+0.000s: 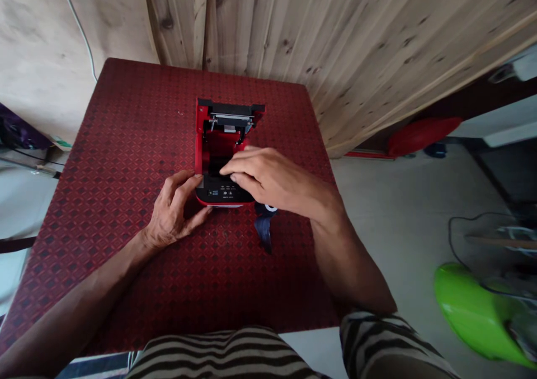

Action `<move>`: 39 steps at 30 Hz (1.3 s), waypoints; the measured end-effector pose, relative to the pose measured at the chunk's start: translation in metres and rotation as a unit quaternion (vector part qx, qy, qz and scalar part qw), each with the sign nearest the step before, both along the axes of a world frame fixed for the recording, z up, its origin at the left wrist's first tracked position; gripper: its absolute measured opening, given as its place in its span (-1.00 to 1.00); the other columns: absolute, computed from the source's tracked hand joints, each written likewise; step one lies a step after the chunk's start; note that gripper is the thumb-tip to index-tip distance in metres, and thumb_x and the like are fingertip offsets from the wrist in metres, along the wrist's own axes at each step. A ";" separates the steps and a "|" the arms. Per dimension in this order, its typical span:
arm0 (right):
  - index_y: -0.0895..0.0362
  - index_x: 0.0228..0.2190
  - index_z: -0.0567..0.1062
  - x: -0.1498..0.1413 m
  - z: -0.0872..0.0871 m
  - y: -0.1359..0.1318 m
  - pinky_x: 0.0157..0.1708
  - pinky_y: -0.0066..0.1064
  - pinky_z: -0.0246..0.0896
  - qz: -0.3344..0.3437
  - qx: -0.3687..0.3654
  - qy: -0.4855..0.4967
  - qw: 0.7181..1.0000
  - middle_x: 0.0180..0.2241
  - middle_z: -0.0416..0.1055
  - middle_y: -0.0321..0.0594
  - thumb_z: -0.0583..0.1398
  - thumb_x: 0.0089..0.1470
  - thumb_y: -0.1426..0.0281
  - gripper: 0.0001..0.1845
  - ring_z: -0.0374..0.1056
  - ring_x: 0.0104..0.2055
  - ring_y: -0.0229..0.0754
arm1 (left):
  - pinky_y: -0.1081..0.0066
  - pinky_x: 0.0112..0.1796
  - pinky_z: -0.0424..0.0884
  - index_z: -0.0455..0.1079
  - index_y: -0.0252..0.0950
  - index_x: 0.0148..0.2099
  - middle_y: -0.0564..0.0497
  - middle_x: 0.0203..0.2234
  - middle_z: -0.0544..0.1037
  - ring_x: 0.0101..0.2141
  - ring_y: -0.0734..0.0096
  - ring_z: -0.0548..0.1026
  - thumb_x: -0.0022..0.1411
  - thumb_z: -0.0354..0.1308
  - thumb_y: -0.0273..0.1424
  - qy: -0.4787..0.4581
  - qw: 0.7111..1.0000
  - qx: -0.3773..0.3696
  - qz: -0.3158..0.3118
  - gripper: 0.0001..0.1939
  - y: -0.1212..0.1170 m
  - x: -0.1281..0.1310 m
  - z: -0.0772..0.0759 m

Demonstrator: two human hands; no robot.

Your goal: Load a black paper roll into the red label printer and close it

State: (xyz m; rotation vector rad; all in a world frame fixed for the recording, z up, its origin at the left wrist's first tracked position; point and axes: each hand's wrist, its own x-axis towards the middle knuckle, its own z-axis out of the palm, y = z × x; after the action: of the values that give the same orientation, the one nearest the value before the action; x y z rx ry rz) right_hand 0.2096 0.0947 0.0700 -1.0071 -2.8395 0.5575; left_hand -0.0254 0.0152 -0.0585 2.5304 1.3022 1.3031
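Observation:
A red and black printer, which looks like a small label printer, stands on the table with its lid raised. Its front panel carries small buttons and a tiny display. My left hand grips the front left corner, with fingers on the top edge and the thumb low at the front. Over the printer's right side lies my right hand. Its fingers are stretched out and reach into the dark compartment; the palm side is hidden. Beside the printer, partly under my right hand, is a dark blue strip with a white ring at its top.
The table has a red patterned cover. Behind it rises a wooden plank wall. A thin cable hangs at the left. On the floor to the right is a bright green plastic object, with a red rounded object farther back.

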 end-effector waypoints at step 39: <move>0.05 -0.27 0.62 0.004 -0.045 -0.056 -0.22 -0.25 0.39 -0.128 0.248 0.179 0.943 -0.33 0.47 -0.17 0.14 0.39 0.55 -0.71 0.34 -0.26 -0.11 | 0.32 -0.02 0.49 0.57 -0.21 0.09 0.00 -0.13 0.67 -0.12 0.36 0.59 0.61 -0.13 0.00 -0.070 0.988 -0.126 -0.061 -0.46 0.112 0.013 0.093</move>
State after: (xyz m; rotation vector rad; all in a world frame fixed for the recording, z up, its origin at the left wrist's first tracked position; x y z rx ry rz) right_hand 0.2136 0.0384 0.0247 -1.0225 -2.3006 -0.0118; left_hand -0.0129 0.1268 0.0349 2.2655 1.1809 1.1839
